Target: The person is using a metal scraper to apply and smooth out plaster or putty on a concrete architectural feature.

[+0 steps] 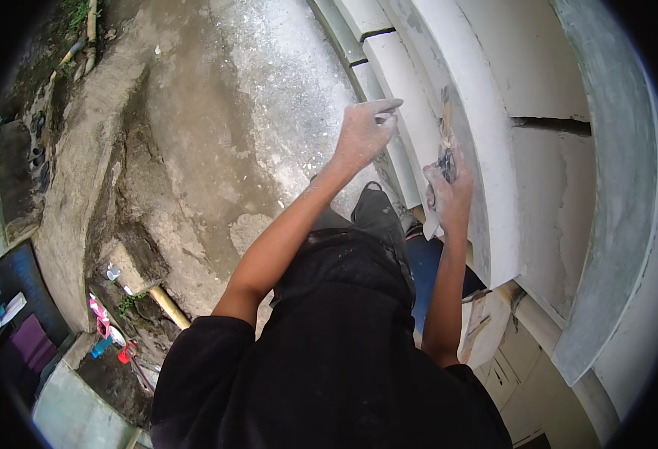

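My left hand [368, 133], dusted white, is raised beside the long white slabs on the right. Its index finger is stretched out, the thumb is apart from it, and nothing shows between them. My right hand [452, 187], also dusty, is closed around a thin tool with a wooden shaft [447, 120]. The tool has a grey tip and a dark part by my fingers; its exact kind is unclear. It lies over a white ledge [493, 224]. A pale, flat scrap [433, 224] pokes out below that hand.
Stacked pale slabs [549, 179] with dark gaps rise at the right, beside a curved grey strip [619, 150]. White powder is spread over the concrete floor [291, 82]. Rough stone steps, a pipe [168, 305] and pink and red items [101, 318] are at the left.
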A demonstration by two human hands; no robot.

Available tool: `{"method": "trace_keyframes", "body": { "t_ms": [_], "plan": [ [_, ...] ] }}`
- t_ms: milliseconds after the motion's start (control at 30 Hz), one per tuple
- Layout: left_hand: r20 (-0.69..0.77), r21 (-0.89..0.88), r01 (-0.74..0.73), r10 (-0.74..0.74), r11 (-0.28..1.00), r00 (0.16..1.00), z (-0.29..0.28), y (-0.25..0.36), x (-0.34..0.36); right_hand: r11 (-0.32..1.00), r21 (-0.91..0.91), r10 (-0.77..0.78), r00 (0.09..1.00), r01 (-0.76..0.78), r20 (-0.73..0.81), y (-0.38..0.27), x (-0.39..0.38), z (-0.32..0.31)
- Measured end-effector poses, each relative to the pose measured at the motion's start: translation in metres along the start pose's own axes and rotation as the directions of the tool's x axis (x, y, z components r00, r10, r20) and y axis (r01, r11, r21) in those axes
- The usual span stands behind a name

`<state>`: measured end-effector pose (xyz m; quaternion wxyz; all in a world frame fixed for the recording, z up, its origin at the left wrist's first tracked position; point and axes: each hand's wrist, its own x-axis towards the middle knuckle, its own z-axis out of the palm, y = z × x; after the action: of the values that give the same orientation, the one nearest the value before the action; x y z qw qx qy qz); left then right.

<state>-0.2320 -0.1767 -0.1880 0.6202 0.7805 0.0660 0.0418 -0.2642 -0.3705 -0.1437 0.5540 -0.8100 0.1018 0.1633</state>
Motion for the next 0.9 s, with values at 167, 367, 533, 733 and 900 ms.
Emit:
{"method": "trace_keyframes", "body": {
  "t_ms": [167, 367, 533, 733, 900],
  "plan": [
    [-0.077, -0.001, 0.186, -0.185, 0.983, 0.980, -0.041, -0.063, -0.030, 0.954, -0.227, -0.171, 0.978, 0.195, 0.120, 0.023, -0.022, -0.004],
    [-0.007, 0.167, 0.351, -0.354, 0.921, 0.935, -0.057, -0.069, -0.053, 0.938, -0.325, -0.090, 0.991, 0.118, 0.101, 0.029, -0.038, 0.002],
    [0.181, -0.076, 0.179, -0.163, 0.981, 0.970, -0.030, -0.071, -0.056, 0.957, -0.290, -0.021, 1.000, 0.016, -0.012, 0.027, -0.038, 0.001],
    [0.398, -0.590, 0.387, -0.162, 0.709, 0.903, 0.050, -0.017, -0.052, 0.765, -0.635, -0.145, 0.989, 0.110, -0.004, 0.000, -0.053, 0.009],
    [0.427, -0.706, 0.491, -0.246, 0.511, 0.870, 0.063, 0.008, -0.039, 0.842, -0.370, -0.383, 0.918, 0.392, 0.100, 0.005, -0.053, 0.002]
  ]
}}
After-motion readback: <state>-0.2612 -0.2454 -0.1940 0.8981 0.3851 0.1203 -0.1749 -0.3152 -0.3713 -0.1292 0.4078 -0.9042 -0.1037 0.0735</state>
